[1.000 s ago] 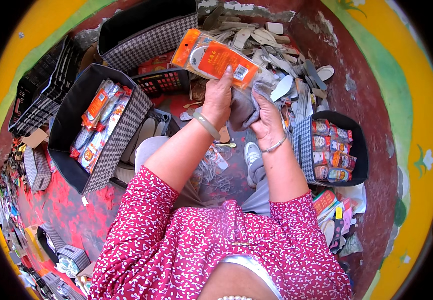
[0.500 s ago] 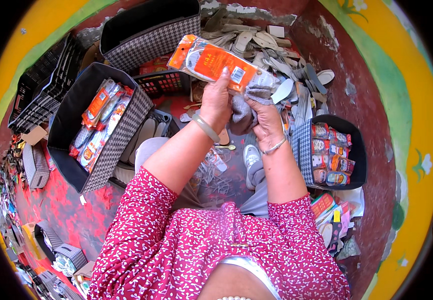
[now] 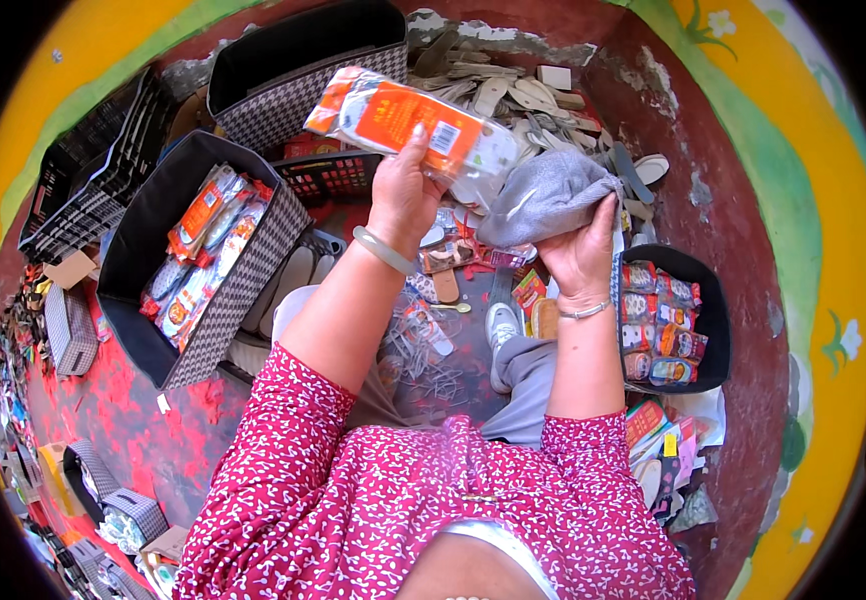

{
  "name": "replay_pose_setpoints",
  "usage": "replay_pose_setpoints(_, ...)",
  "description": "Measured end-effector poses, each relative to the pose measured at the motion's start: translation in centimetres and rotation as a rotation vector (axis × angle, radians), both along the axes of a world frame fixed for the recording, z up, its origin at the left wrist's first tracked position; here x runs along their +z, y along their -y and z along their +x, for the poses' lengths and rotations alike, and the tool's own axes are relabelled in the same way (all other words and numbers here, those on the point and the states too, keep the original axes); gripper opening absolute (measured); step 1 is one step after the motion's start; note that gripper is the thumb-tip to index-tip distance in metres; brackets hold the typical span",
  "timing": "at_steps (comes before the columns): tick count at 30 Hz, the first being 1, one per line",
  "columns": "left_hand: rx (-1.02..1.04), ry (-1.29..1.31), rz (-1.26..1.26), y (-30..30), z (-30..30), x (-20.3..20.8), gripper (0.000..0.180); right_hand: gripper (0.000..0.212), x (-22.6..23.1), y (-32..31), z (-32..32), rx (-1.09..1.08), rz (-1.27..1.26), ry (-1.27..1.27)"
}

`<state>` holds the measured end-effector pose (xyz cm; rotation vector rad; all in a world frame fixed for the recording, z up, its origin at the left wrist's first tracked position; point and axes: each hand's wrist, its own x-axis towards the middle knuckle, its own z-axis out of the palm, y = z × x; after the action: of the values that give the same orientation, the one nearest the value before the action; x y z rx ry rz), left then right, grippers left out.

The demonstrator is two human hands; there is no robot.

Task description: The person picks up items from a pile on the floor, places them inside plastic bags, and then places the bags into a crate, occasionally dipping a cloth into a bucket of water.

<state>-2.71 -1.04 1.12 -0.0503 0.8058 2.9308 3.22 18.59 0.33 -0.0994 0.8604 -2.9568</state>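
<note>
My left hand [image 3: 403,198] is closed on a flat clear plastic package [image 3: 401,112] with an orange label, the thumb lying on its front. It looks like a pack of insoles. My right hand [image 3: 583,262] grips a grey cloth [image 3: 549,192], which spreads out above the fingers and partly hides the package's lower right corner. Whether cloth and package touch cannot be made out. Beyond both hands lies a heap of loose insoles [image 3: 491,88].
At left stands a houndstooth bin [image 3: 238,290] with similar packages inside. Behind it are another houndstooth bin [image 3: 298,92] and black plastic crates [image 3: 93,160]. A smaller bin [image 3: 708,295] with small packets sits at right. Loose strips [image 3: 428,360] litter the floor between my feet.
The cloth, bunched between my hands before, is now spread out in my right hand, which has moved right. My left hand has shifted left with the package, so my hands are farther apart.
</note>
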Motion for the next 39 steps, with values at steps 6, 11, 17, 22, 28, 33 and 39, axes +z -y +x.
replay_pose_setpoints(6,-0.172,-0.172,-0.210,-2.6,1.8,-1.2,0.027,0.040,-3.1,1.8,-0.9,-0.326,0.224,0.087)
replay_pose_setpoints(11,-0.243,-0.096,-0.344,-3.2,1.7,-2.4,0.028,0.035,-3.5,1.5,-1.7,-0.585,0.312,0.150)
replay_pose_setpoints(17,-0.204,-0.085,-0.235,-3.5,2.2,-1.7,0.028,0.030,-5.7,0.1,-3.2,-0.801,0.382,0.288)
replay_pose_setpoints(22,-0.097,-0.050,-0.152,-0.1,0.4,-0.1,0.028,0.039,-4.1,-5.0,-2.7,-0.460,0.180,0.257)
replay_pose_setpoints(28,-0.250,-0.141,-0.306,-0.3,0.6,-0.5,0.030,0.041,-0.9,-1.8,0.1,-0.111,0.446,-0.063)
replay_pose_setpoints(33,-0.457,-0.097,-0.378,-1.1,1.2,-1.1,0.028,0.036,-0.6,2.2,0.3,-0.217,0.656,-0.071)
replay_pose_setpoints(39,-0.510,-0.117,-0.497,-0.6,1.0,-0.9,0.026,0.029,-2.8,-0.7,-1.2,-0.401,0.591,0.041)
